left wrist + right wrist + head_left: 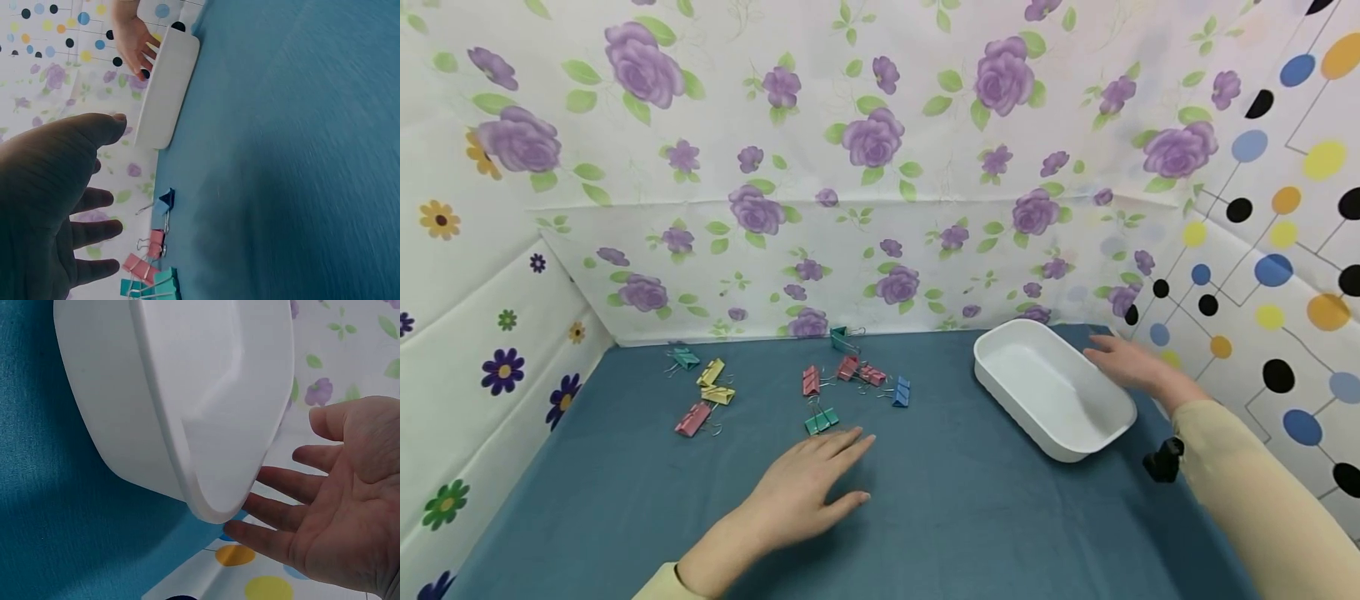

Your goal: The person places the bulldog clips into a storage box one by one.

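My left hand [801, 492] hovers over the cloth with fingers extended and the thumb apart, holding nothing. Just beyond its fingertips lies a green binder clip [822, 421]. Pink binder clips [811, 381], a blue binder clip [901, 392] and another green binder clip [841, 338] are scattered behind it. On the right stands a white rectangular tub [1060, 392] with nothing inside. Beside the tub's right long side is my right hand [1127, 362]; in the right wrist view its loosely extended fingers [275, 515] come right up to the tub's rim.
A second group on the left has a teal binder clip [684, 358], yellow binder clips [718, 395] and a pink binder clip [692, 419]. Blue cloth [970, 517] covers the table. A flowered backdrop [880, 250] rises behind, with patterned side sheets [1300, 358] at both sides.
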`<state>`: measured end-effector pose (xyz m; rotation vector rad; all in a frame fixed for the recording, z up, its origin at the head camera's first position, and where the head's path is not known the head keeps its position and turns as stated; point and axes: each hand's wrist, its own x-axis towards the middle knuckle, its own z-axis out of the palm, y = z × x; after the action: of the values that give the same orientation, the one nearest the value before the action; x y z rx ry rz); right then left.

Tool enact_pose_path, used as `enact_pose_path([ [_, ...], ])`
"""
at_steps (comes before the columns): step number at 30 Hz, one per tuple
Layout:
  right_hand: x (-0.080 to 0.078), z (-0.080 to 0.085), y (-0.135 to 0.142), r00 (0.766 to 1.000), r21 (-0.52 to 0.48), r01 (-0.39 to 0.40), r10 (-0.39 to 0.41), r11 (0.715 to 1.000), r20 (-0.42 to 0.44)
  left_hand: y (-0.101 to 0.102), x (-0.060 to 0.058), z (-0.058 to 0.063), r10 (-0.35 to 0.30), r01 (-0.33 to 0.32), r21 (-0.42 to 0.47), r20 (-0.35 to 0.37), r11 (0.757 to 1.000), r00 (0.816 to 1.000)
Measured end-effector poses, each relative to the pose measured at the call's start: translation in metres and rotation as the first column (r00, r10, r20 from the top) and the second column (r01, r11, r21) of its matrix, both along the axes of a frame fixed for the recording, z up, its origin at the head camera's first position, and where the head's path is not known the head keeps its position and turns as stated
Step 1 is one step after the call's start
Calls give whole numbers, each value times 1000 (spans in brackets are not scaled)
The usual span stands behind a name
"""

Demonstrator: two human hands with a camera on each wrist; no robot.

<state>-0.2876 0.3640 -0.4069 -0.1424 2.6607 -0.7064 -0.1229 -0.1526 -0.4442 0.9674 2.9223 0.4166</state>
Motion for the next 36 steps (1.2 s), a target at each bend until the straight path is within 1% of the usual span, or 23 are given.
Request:
enact_pose_path([
  [5,-2,-2,3,999,-12,0,1,1000,49,8,-4,1,14,-14,18,24,1000,1000],
  [11,-4,-9,6,996,-49,-47,51,998,79,16,-4,-2,29,-31,31,50,999,998],
  [14,-4,-11,5,996,-60,-58,62,996,66,18,-4,-5,45,-48,36,63,998,997],
  [19,-2,-15,5,999,-4,-54,54,999,8,19,-4,-10,69,-73,57,67,996,995],
  [21,0,-18,6,999,6,-42,42,999,-1,19,-3,-11,84,-88,69,67,994,994],
  [24,3,-22,5,1000,-5,-25,25,1000,-8,18,-3,-13,105,-111,90,65,990,992],
  [30,12,-27,-2,999,-29,-34,33,999,-33,15,-2,-13,135,-142,119,65,983,989],
  [33,18,-26,-9,1000,-46,-30,30,998,-10,13,-2,-14,139,-147,127,70,981,988],
  [36,23,-26,-12,999,-82,-7,10,997,43,13,-2,-14,142,-151,129,77,980,987],
])
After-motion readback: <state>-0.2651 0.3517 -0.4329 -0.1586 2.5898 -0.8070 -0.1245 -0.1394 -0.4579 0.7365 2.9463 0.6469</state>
